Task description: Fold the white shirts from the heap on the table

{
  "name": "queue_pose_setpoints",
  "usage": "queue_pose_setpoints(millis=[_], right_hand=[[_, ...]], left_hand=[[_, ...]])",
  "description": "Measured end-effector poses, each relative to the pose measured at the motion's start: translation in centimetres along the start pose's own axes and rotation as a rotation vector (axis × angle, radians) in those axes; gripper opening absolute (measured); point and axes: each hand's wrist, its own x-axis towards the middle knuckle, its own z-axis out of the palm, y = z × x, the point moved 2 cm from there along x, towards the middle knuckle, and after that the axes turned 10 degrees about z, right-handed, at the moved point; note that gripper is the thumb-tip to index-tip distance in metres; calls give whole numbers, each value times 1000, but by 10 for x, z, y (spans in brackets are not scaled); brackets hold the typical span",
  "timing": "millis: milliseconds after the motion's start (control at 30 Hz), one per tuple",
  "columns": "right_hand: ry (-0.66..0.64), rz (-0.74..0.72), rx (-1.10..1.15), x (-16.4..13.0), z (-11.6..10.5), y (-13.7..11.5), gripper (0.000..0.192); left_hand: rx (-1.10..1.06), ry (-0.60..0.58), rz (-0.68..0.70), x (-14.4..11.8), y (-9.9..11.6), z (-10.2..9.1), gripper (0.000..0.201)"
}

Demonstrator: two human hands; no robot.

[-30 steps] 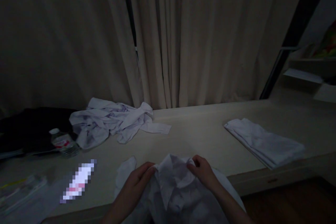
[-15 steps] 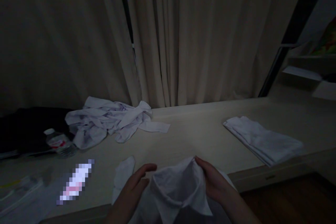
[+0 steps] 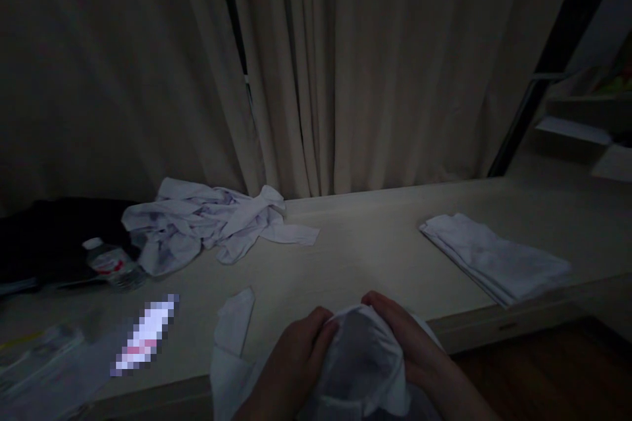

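A white, thin-fabric collared garment is held at 6 o'clock, over the near edge of the pale wooden tabletop. It is gripped from both sides: the left hand is closed on its left fold, the right hand on its right, so that the cloth is bunched between them and kept off the surface. One loose white flap is laid on the tabletop at 7 o'clock. A clear plastic water bottle with a red-and-white label is lying at 9 o'clock; its writing cannot be read. A folded white cloth stack is set flat at 3 o'clock, apart from a crumpled white cloth pile at 10 o'clock. Beige pleated curtains are hung behind.
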Motion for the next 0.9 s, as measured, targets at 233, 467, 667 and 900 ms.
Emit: queue_pose_setpoints(millis=[233, 467, 667, 900], right_hand=[[242, -360, -1089, -22, 0, -14, 21], [458, -449, -1487, -26, -2, -11, 27], [442, -355, -1675, -33, 4, -14, 24], [288, -318, -1547, -40, 7, -29, 33]], left_hand=[[132, -51, -11, 3, 1, -11, 34], [264, -63, -44, 2, 3, -16, 35], [369, -100, -32, -1, 0, -13, 37], [467, -88, 67, -4, 0, -15, 36]])
